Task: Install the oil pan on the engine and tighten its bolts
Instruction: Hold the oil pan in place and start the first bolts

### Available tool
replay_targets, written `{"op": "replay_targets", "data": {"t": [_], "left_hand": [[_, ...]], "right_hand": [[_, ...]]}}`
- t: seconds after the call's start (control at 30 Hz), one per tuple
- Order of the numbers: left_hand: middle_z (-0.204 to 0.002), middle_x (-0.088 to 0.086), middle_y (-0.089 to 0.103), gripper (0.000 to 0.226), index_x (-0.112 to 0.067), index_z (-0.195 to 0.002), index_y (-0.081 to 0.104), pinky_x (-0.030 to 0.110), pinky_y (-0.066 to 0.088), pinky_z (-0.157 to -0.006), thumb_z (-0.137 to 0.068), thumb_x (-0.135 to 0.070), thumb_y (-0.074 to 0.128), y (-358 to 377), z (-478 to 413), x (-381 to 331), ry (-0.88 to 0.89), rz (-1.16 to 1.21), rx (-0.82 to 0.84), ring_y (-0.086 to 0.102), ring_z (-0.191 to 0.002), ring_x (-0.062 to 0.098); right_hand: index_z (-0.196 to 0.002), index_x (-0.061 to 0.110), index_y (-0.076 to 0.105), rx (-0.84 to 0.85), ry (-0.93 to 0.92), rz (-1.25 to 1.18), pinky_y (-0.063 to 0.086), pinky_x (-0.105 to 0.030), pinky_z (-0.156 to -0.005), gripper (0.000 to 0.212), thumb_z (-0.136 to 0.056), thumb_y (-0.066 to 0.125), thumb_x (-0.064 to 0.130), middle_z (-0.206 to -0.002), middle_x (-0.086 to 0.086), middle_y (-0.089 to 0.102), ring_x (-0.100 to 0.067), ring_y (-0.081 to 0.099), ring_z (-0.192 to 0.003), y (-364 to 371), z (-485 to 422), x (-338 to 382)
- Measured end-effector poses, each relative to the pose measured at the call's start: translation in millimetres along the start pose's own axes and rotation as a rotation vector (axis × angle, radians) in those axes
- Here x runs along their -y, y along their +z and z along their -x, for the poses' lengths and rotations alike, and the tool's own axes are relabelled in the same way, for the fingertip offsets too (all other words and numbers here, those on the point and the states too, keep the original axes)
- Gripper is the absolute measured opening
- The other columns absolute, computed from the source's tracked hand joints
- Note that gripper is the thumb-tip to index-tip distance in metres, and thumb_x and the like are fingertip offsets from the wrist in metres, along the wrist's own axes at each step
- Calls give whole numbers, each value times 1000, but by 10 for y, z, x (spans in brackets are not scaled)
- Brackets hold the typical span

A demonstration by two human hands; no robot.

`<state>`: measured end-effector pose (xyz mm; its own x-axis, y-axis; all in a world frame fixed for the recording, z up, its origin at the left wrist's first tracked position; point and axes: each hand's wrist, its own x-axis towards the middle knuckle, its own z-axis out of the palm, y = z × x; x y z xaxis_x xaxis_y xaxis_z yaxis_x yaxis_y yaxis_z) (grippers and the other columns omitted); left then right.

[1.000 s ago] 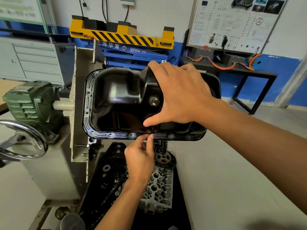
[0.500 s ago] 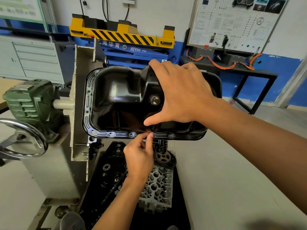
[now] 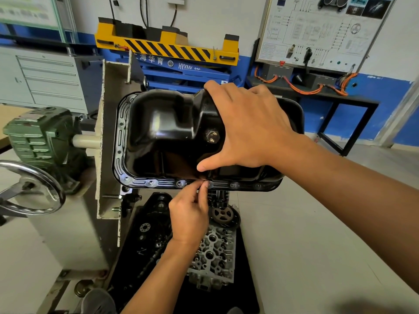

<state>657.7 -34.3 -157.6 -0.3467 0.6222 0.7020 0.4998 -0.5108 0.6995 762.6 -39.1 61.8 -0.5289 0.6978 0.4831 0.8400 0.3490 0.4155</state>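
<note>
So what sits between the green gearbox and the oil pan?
Head view: a cream shaft and the stand's beige upright plate, between green gearbox and oil pan.

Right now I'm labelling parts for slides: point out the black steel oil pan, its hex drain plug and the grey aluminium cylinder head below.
black steel oil pan (image 3: 163, 132), head view: glossy sump wall.
hex drain plug (image 3: 212, 137), head view: hex face.
grey aluminium cylinder head (image 3: 213, 257), head view: top face.
</note>
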Motion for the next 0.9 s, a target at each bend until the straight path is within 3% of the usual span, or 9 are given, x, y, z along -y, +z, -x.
{"op": "replay_targets", "data": {"t": [0.07,0.2,0.3,0.4,0.53,0.6,0.7,0.9], "left_hand": [[-67,-8,62,11,-5,-99,75,1,37,-64,-93,-11,67,-10,13,-13,35,-21,6,49,-59,-1],[-54,-21,47,9,-8,-96,75,1,35,-56,-93,-14,69,-9,9,-48,-42,42,4,52,-53,-3],[-51,-17,51,3,-17,-91,73,6,35,-49,-92,-19,71,0,26,-64,-128,138,-9,49,-45,3],[-49,-12,46,2,-17,-89,72,7,34,-49,-90,-16,73,-13,33,-79,-80,127,-22,46,-46,6],[-53,-20,39,3,-8,-92,73,5,33,-53,-90,-10,72,9,31,-39,-3,59,-13,45,-49,1],[-60,-21,46,7,-5,-96,73,2,35,-59,-90,-6,70,18,57,-2,36,31,-16,47,-55,-5],[-75,-1,68,14,0,-102,73,5,45,-70,-90,-2,67,35,98,54,112,11,-26,53,-68,-4],[-84,-1,72,20,-7,-106,71,2,43,-74,-98,-19,57,37,60,131,153,-6,33,55,-73,-5]], "right_hand": [[-146,16,25,3,0,-5,39,-44,-92,136,-43,48,101,-122,-2,57,-25,59,-98,0,6,1],[-148,15,24,11,-3,-5,39,-45,-94,137,-44,48,101,-125,-3,56,-26,59,-100,-3,11,3],[-148,15,24,11,-5,-4,39,-45,-94,137,-44,48,101,-125,-3,56,-26,59,-100,0,10,5],[-147,15,25,7,-4,-11,38,-46,-94,137,-43,47,101,-124,-3,57,-26,59,-99,5,13,3],[-147,16,24,6,2,-15,38,-45,-95,137,-43,48,101,-125,-3,57,-25,59,-99,6,10,7],[-147,16,24,8,1,-15,38,-45,-94,137,-43,48,101,-126,-3,56,-25,59,-100,5,13,9],[-147,16,24,10,-2,-22,38,-45,-95,136,-43,49,100,-125,-2,56,-25,59,-100,1,21,8],[-147,17,24,24,1,-22,37,-44,-96,135,-44,50,100,-125,-2,56,-24,58,-102,-16,22,11]]}}
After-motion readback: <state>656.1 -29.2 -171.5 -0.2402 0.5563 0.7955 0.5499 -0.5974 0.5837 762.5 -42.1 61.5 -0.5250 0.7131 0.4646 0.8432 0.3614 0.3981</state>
